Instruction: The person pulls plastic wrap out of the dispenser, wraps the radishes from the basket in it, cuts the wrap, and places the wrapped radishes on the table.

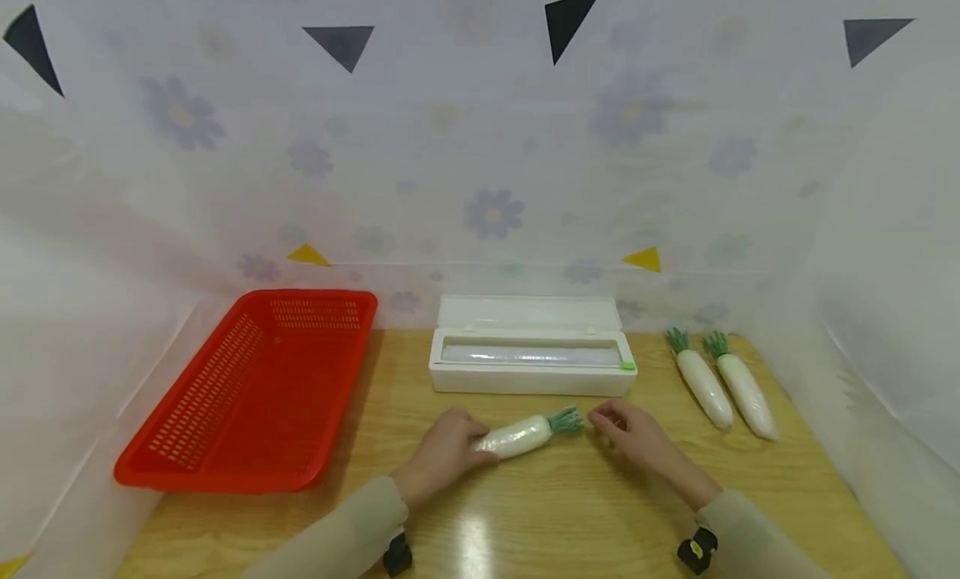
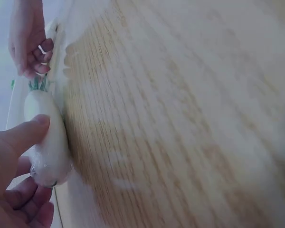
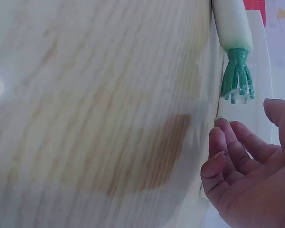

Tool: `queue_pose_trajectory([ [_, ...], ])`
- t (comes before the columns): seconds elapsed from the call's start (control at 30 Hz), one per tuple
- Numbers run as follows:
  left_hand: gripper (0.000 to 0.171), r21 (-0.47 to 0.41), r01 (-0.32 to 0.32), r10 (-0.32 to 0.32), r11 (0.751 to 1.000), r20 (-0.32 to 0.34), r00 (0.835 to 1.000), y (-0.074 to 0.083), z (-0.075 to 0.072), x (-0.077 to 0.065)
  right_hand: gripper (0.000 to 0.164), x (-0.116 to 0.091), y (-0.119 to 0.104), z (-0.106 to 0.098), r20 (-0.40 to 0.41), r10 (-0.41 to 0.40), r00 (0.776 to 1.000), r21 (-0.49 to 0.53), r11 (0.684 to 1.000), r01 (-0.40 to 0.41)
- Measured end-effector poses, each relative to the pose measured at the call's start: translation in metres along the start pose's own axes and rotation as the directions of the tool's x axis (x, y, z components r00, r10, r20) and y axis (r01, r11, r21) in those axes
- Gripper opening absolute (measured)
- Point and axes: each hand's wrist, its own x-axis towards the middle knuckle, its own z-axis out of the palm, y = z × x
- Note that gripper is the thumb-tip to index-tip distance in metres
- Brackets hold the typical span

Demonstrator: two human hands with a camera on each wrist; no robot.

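Observation:
A white radish [image 1: 519,437] with short green stems, wrapped in shiny clear film, is in front of the white cling film box. My left hand [image 1: 447,452] grips its blunt end; in the left wrist view the thumb lies along the top of the radish [image 2: 48,137] and the fingers curl beneath. Just off the stem end is my right hand [image 1: 637,436], its fingers loosely bent and holding nothing. The right wrist view has a gap between those fingertips and the green stems [image 3: 237,78], where film bunches at the tips.
The cling film box [image 1: 531,382] stands at the back with its lid raised and a roll [image 1: 532,356] inside. A red plastic basket [image 1: 318,471] is at the left. Two more radishes [image 1: 705,387] lie side by side at the right on the wooden table [image 1: 570,529].

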Motion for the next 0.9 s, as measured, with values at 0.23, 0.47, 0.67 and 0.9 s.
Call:
queue_pose_trajectory([
  [0.23,0.039,-0.205,0.103,-0.077,0.973,0.129,0.989,0.01,-0.008,-0.011,0.032,-0.006,-0.006,0.001,0.063,-0.034,0.997,-0.052,0.998,0.038],
  [0.47,0.028,-0.383,0.195,-0.114,0.903,0.224,0.968,0.023,-0.005,-0.022,0.029,-0.004,-0.008,0.005,0.173,-0.118,0.978,-0.082,0.988,0.133],
  [0.67,0.029,-0.385,0.184,-0.082,0.904,0.269,0.96,0.034,0.005,-0.028,0.029,-0.005,-0.021,0.014,0.259,-0.192,0.947,-0.075,0.973,0.218],
  [0.9,0.032,-0.469,0.229,-0.096,0.853,0.29,0.952,0.042,0.016,-0.029,0.026,-0.009,-0.042,0.027,0.25,-0.184,0.951,-0.086,0.974,0.211],
])
